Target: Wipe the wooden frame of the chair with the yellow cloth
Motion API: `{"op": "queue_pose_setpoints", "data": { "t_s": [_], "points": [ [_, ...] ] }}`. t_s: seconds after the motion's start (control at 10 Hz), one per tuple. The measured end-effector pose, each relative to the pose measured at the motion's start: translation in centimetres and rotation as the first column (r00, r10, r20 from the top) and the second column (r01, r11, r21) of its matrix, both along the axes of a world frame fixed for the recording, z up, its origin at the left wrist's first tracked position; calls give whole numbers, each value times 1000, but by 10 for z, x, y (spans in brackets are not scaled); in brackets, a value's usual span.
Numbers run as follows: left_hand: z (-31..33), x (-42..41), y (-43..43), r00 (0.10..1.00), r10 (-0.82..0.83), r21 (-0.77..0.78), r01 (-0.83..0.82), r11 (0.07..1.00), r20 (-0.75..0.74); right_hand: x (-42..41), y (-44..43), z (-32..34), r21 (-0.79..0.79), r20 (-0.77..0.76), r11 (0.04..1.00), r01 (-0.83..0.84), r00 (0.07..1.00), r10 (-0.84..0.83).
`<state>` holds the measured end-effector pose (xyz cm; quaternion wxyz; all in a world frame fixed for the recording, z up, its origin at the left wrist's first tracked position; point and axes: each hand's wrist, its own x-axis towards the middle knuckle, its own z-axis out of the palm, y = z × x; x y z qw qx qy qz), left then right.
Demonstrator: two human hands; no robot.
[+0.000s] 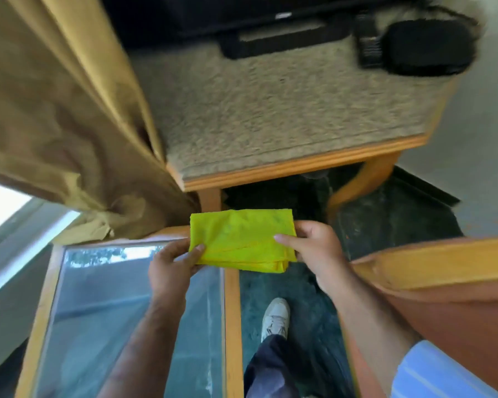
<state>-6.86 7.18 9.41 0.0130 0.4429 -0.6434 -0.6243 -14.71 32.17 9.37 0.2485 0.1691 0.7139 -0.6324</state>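
I hold a folded yellow cloth (242, 239) flat between both hands at the middle of the view. My left hand (170, 268) pinches its left edge with the thumb on top. My right hand (314, 248) grips its right edge. The chair's light wooden frame (443, 262) runs along the right side, just right of my right forearm, with its rust-coloured upholstery (457, 326) below it. The cloth does not touch the chair.
A glass-topped table with a wooden rim (232, 311) lies under my left arm. Ahead stands a wooden-edged stand (299, 165) with a speckled beige top, bearing a remote (368, 44) and a black pouch (429, 47). A tan curtain (55, 110) hangs at the left. My shoe (275, 317) is on dark green carpet.
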Motion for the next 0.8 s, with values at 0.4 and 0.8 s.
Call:
{"op": "queue_pose_setpoints", "data": {
  "t_s": [0.4, 0.8],
  "points": [
    [-137, 29, -100, 924, 87, -365, 59, 929, 371, 0, -134, -157, 355, 91, 904, -239, 971, 221],
    [-158, 2, -87, 852, -38, -619, 409, 670, 523, 3, -147, -162, 805, -35, 515, -294, 844, 536]
  ]
}}
